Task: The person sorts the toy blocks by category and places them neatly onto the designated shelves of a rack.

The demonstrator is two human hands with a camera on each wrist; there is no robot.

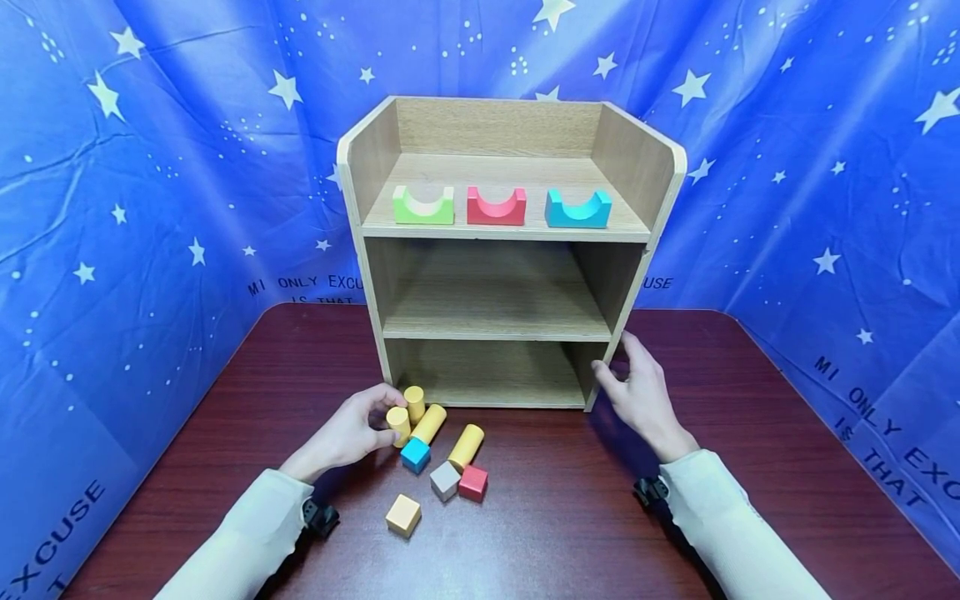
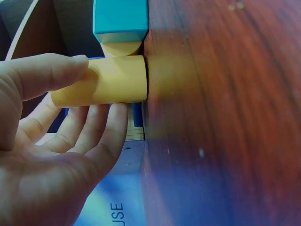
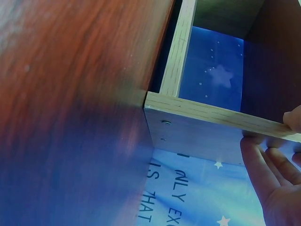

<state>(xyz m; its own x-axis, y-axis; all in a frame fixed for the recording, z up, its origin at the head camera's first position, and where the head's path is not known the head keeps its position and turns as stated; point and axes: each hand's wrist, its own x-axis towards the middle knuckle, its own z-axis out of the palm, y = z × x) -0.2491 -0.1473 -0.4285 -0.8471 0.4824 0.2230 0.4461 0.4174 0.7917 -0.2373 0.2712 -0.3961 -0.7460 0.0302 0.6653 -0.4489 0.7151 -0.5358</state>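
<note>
My left hand [image 1: 348, 429] pinches an upright yellow cylinder [image 1: 398, 423] between thumb and fingers. In the left wrist view the cylinder's [image 2: 108, 81] lower end is right at the tabletop. Another upright yellow cylinder [image 1: 415, 405] stands just behind, by the shelf's front left corner. Two more yellow cylinders [image 1: 467, 447] lie tilted on their sides, with a blue cube [image 1: 416, 456] close by. My right hand [image 1: 643, 398] holds the right side panel [image 3: 211, 113] of the wooden shelf [image 1: 498, 329], the thumb [image 3: 294, 118] at its inner side and the fingers outside.
On the shelf's top level sit a green arch block [image 1: 423, 212], a red one [image 1: 497, 212] and a blue one [image 1: 577, 215], hollows facing up. A grey cube [image 1: 445, 481], a red cube [image 1: 473, 482] and a pale wooden cube [image 1: 403, 516] lie on the dark table [image 1: 555, 525].
</note>
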